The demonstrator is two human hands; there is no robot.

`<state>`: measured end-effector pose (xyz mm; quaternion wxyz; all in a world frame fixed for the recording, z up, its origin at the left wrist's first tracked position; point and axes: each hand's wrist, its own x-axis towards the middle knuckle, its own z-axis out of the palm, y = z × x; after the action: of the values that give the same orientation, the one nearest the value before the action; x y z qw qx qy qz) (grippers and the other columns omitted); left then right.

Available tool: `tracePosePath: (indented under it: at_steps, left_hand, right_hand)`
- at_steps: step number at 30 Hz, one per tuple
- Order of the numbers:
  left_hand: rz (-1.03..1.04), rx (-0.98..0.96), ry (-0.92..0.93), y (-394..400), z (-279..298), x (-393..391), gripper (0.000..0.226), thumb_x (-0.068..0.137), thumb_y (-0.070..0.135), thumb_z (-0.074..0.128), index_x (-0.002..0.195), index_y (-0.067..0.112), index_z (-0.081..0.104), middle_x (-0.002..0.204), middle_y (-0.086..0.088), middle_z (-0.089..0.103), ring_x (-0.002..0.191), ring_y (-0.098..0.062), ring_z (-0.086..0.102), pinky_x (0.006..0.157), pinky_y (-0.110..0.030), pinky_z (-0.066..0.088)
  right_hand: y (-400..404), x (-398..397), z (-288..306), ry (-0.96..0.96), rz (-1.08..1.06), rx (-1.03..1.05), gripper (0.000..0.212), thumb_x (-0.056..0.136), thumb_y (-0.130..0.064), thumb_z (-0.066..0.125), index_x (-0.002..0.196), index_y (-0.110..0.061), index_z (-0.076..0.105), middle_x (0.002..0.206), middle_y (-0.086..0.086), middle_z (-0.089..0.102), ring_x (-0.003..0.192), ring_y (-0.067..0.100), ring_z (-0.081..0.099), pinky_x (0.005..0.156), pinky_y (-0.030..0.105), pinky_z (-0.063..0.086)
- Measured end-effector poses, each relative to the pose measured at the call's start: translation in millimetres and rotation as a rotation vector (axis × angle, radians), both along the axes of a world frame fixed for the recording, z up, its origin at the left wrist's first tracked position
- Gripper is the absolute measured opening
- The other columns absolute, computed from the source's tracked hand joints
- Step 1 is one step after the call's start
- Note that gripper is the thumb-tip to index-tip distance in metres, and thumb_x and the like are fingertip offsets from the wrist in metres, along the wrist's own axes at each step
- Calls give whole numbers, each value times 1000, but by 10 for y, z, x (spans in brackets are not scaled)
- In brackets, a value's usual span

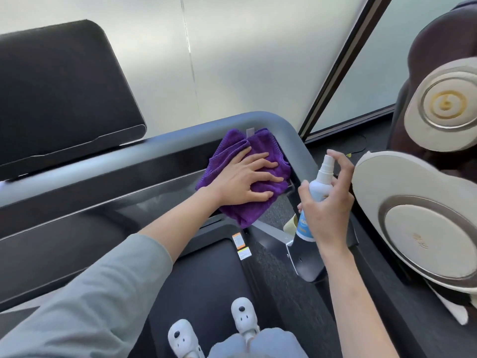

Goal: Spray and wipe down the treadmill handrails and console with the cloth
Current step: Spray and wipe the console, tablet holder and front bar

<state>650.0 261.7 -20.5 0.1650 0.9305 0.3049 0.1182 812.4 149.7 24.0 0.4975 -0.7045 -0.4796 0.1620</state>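
A folded purple cloth [247, 148] lies on the dark console tray near the right corner of the grey treadmill handrail [271, 120]. My left hand [245, 179] presses flat on the cloth with spread fingers. My right hand [327, 202] grips a white spray bottle [320, 184] with a blue label, upright, just right of the cloth, with the index finger raised above the nozzle. The black console screen [59, 94] stands at the upper left, apart from both hands.
A cream and brown massage chair [426, 215] stands close on the right. Frosted glass panels and a dark window frame [346, 63] rise behind the treadmill. My white shoes [242, 319] stand on the black belt [206, 280] below.
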Motion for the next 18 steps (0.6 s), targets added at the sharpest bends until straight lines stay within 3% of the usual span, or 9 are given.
tracePosePath:
  at_steps: [6, 11, 15, 18]
  left_hand:
    - [51, 8, -32, -54, -34, -232, 40, 87, 41, 60, 127, 36, 62, 145, 12, 47, 143, -13, 30, 121, -40, -2]
    - [32, 54, 19, -57, -16, 163, 44, 86, 42, 59, 131, 39, 58, 146, 7, 46, 143, -17, 28, 120, -41, -2]
    - [-42, 9, -7, -2, -38, -1, 43, 85, 44, 55, 126, 35, 63, 141, 9, 50, 140, -15, 33, 120, -40, 2]
    - [-81, 56, 61, 90, -49, -46, 46, 90, 48, 53, 136, 40, 53, 150, 9, 41, 145, -15, 25, 120, -40, -1]
  right_hand:
    - [137, -82, -56, -5, 21, -11, 58, 86, -2, 62, 127, -36, 40, 68, 14, 58, 55, 41, 59, 56, 54, 53]
    - [45, 124, -78, -25, -38, -20, 57, 86, -5, 62, 127, -36, 38, 70, 13, 56, 56, 41, 60, 60, 55, 53]
    - [3, 217, -45, -40, -46, -25, 57, 85, -8, 62, 127, -36, 38, 72, 8, 55, 58, 44, 60, 66, 57, 54]
    - [42, 214, -38, -38, -49, -15, 57, 85, -8, 62, 128, -37, 38, 72, 11, 57, 58, 45, 60, 67, 57, 54]
